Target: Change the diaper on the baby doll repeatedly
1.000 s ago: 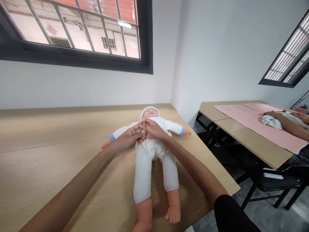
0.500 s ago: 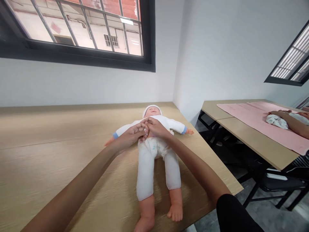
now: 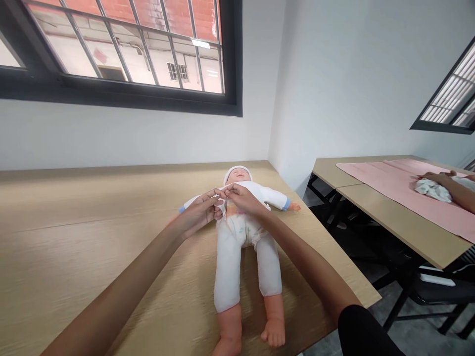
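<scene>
Doll [image 3: 237,232] in white clothes lies on its back on a wooden table [image 3: 74,237], with its head toward the wall. Both hands meet on the doll's chest. The left hand [image 3: 198,213] and the right hand [image 3: 241,199] each pinch the white shirt [image 3: 269,195] between narrow, closed fingers. To the right of the doll, well apart, a second table [image 3: 356,195] carries a pink cloth [image 3: 393,185]. Another person's arm [image 3: 458,197] rests on it.
</scene>
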Available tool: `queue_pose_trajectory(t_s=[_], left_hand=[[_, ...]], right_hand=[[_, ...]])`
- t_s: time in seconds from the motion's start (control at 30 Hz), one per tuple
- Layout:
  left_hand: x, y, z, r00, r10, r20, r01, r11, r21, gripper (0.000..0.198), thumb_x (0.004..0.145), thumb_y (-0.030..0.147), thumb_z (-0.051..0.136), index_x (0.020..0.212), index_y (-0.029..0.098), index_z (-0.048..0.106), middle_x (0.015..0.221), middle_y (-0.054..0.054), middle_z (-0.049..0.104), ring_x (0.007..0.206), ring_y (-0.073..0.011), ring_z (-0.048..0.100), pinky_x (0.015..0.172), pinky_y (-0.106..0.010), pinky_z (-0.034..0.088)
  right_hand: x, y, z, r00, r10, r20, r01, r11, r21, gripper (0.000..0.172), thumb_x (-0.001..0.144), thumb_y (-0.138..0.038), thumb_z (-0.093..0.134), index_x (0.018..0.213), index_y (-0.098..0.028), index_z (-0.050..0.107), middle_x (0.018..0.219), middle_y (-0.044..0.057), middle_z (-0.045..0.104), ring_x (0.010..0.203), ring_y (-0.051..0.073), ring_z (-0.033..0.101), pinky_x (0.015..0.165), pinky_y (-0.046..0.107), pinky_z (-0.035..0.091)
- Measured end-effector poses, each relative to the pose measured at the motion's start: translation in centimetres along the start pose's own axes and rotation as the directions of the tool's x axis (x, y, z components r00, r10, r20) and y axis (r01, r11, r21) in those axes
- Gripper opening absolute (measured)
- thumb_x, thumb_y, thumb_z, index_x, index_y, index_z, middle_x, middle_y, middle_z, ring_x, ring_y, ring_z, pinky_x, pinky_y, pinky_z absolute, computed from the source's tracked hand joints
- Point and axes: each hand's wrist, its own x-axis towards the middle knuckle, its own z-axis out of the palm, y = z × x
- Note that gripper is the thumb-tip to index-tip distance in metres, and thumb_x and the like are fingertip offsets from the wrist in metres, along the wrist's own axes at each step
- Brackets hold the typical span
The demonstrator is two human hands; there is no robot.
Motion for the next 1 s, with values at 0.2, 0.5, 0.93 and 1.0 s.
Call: queue_pose_trajectory(t_s=[0.2, 0.5, 0.93, 1.0], left_hand=[[-0.4, 1.1, -1.2, 0.999, 0.009, -0.053, -0.003, 0.994, 0.111, 0.02, 0.072, 0.03, 0.071, 0.085, 0.02, 0.06, 0.081, 0.001, 0.057, 0.055, -0.0062, 0.048, 0.051, -0.019, 0.043], [-0.4, 1.4, -2.0, 0.995, -0.016, -0.101, 0.035, 0.982, 0.187, 0.018, 0.076, 0.036, 0.067, 0.082, 0.021, 0.058, 0.062, 0.004, 0.053, 0.05, -0.0072, 0.046, 0.044, -0.017, 0.033], [-0.3, 1.5, -1.7, 0.99, 0.044, -0.132, -0.014, 0.974, 0.225, 0.021, 0.072, 0.037, 0.068, 0.079, 0.021, 0.057, 0.063, 0.005, 0.054, 0.052, -0.008, 0.048, 0.048, -0.019, 0.035], [-0.3, 1.6, -1.8, 0.991, 0.02, -0.134, 0.021, 0.955, 0.296, 0.025, 0.072, 0.039, 0.069, 0.083, 0.022, 0.055, 0.066, 0.004, 0.058, 0.056, -0.0105, 0.053, 0.049, -0.019, 0.036]], right_hand=[[0.0, 0.1, 0.0, 1.0, 0.007, 0.008, -0.007, 0.999, 0.047, 0.011, 0.088, -0.014, 0.048, 0.086, -0.016, 0.058, 0.093, 0.005, 0.066, 0.097, 0.018, 0.06, 0.093, 0.031, 0.042], [-1.0, -0.7, -0.9, 0.975, -0.008, 0.221, 0.016, 0.999, -0.037, 0.036, 0.073, -0.028, 0.073, 0.103, -0.017, 0.057, 0.106, 0.007, 0.064, 0.103, 0.021, 0.06, 0.091, 0.033, 0.046], [-1.0, -0.1, -0.6, 0.957, -0.06, 0.285, 0.075, 0.996, -0.041, 0.032, 0.073, -0.017, 0.065, 0.104, -0.018, 0.059, 0.086, 0.002, 0.067, 0.086, 0.018, 0.064, 0.08, 0.032, 0.05], [-1.1, 0.0, -0.5, 0.965, -0.047, 0.258, 0.052, 0.999, -0.013, 0.03, 0.072, -0.017, 0.066, 0.101, -0.018, 0.059, 0.085, 0.003, 0.067, 0.078, 0.017, 0.065, 0.075, 0.031, 0.051]])
